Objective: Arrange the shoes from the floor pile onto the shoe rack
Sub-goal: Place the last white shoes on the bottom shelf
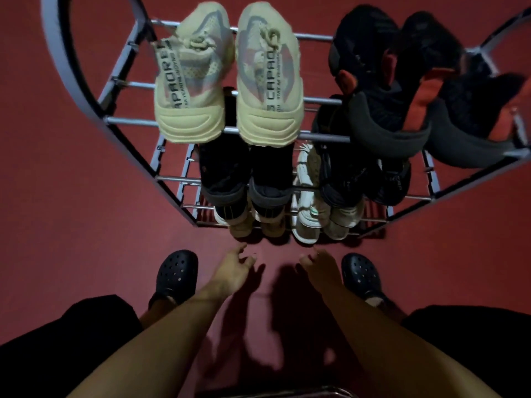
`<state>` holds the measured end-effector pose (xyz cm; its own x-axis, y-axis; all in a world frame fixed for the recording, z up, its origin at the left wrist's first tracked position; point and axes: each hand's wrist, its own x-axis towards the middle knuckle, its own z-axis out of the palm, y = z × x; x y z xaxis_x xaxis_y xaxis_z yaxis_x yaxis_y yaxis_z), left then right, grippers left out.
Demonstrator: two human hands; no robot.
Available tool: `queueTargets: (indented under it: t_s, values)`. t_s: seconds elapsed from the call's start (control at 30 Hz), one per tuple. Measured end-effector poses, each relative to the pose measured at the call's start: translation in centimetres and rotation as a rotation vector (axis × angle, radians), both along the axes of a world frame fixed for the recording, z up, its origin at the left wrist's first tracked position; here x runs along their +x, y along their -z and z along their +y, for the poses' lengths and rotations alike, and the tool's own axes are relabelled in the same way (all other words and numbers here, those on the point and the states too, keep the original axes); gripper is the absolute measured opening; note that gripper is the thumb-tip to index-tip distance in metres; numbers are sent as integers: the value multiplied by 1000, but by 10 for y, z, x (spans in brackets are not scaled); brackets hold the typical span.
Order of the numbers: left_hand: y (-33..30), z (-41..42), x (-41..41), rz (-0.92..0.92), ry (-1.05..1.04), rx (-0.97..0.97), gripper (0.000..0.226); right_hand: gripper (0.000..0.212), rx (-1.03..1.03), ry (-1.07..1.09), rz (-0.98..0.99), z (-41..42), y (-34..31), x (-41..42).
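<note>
Seen from the head camera, a person stands over a metal shoe rack [135, 122] on a red floor [71, 225], both arms stretched down toward its foot. The left hand [234, 271] and the right hand [320, 267] hover side by side and apart, fingers loosely curled, neither holding anything. Just beyond the fingertips, on the rack's lowest tier, sit a tan pair [253, 222] ahead of the left hand and a white and grey pair [321, 222] ahead of the right hand, heels pointing back at the hands and long axes running straight away from them. One tier up lie dark shoes [244, 173] and black sneakers [365, 179]; farther still, on the top bars, a cream pair [230, 79] lies ahead of the left hand and a black and red pair [416, 90] beyond and outside the right hand. Outside each hand the person's own feet wear black clogs [176, 272]. No loose shoe shows on the floor in this view, so the pile is either used up or out of sight behind the wearer; the job looks close to done. Each hand is equally near the bottom-tier heel in front of it, so any last straightening would fall to the hand directly behind that pair.
</note>
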<state>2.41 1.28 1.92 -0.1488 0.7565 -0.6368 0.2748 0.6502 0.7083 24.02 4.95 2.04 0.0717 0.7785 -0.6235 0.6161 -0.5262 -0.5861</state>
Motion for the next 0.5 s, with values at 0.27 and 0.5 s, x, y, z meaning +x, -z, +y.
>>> queueTargets:
  t_s: [0.27, 0.5]
  values:
    - [15, 27, 75, 1, 111, -27, 52, 55, 63, 94, -13, 10, 16, 53]
    - [41, 59, 115, -127, 12, -112, 37, 44, 186, -77, 5, 44, 30, 80]
